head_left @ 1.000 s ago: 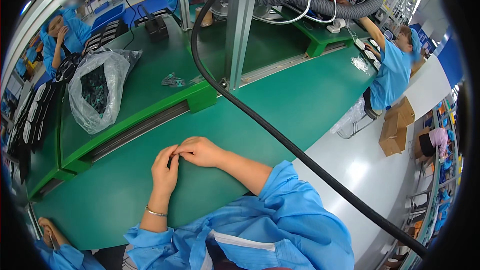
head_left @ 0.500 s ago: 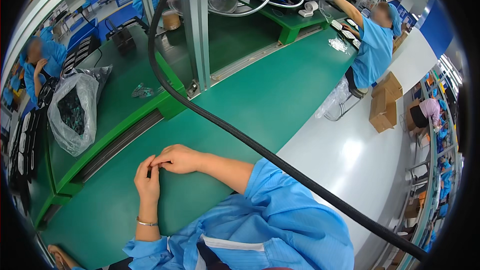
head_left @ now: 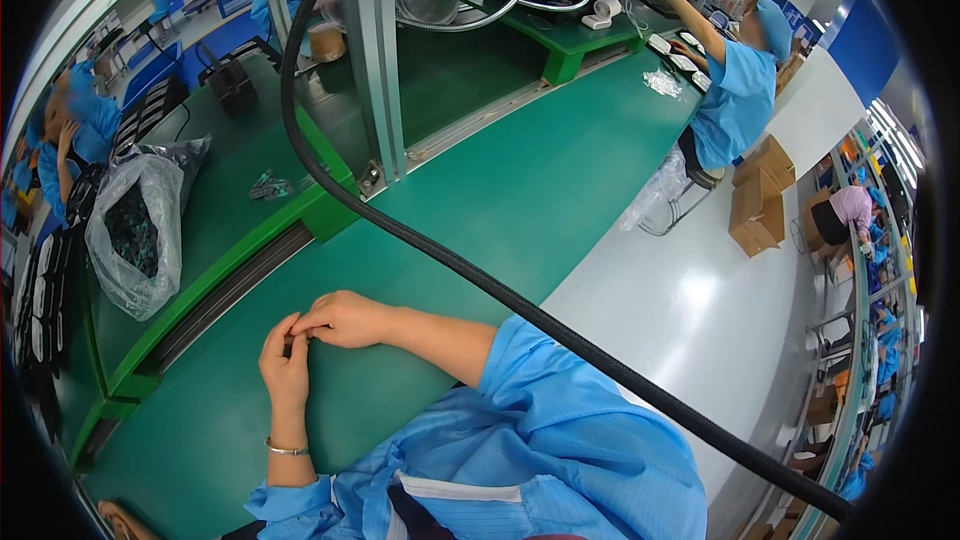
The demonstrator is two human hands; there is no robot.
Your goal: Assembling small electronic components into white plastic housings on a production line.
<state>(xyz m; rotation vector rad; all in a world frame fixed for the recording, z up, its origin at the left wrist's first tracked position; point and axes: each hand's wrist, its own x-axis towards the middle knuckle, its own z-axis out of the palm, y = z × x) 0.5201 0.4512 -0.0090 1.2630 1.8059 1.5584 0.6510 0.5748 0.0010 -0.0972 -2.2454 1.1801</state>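
Observation:
My left hand [head_left: 284, 358] and my right hand [head_left: 346, 320] meet at the fingertips above the green work table [head_left: 235, 430]. The thumb and fingers of each are pinched together. Anything between them is too small or too hidden to make out. A metal bracelet [head_left: 287, 450] circles my left wrist. Beyond my hands, on the raised green shelf, an open clear plastic bag [head_left: 105, 275] holds many small dark green parts [head_left: 135, 230]. A few similar loose pieces [head_left: 270, 185] lie to the bag's right.
A thick black hose [head_left: 450, 258] crosses in front of me diagonally. A metal post [head_left: 370, 70] rises behind the table. At the far right, a co-worker in blue [head_left: 735, 105] sits near a pile of white pieces [head_left: 662, 83]. Cardboard boxes [head_left: 757, 210] stand on the floor.
The view has shifted slightly, so the scene sits a little further left. My hands stay joined at the fingertips, with the fingers only slightly changed.

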